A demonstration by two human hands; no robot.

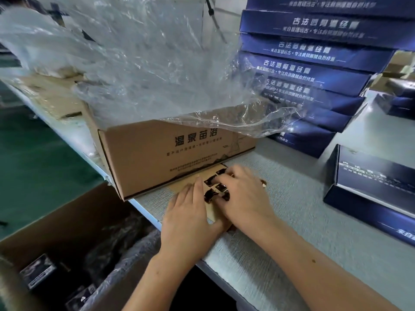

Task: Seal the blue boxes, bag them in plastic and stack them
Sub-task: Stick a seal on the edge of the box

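So the blue boxes (314,70) upper right look stacked; one box (370,189) at right isn't. Left hand (190,216) lies flat on the sticker sheet (211,209), right hand (244,196) is curled over it, can't tell if it's gripping.

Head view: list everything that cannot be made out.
Card sheet: mostly covered by left hand and right hand; whether the right pinches a dark piece is hidden.
Blue box stack: top cut by frame edge, lower boxes veiled by plastic bags.
Floor carton: contents dark, blurred.
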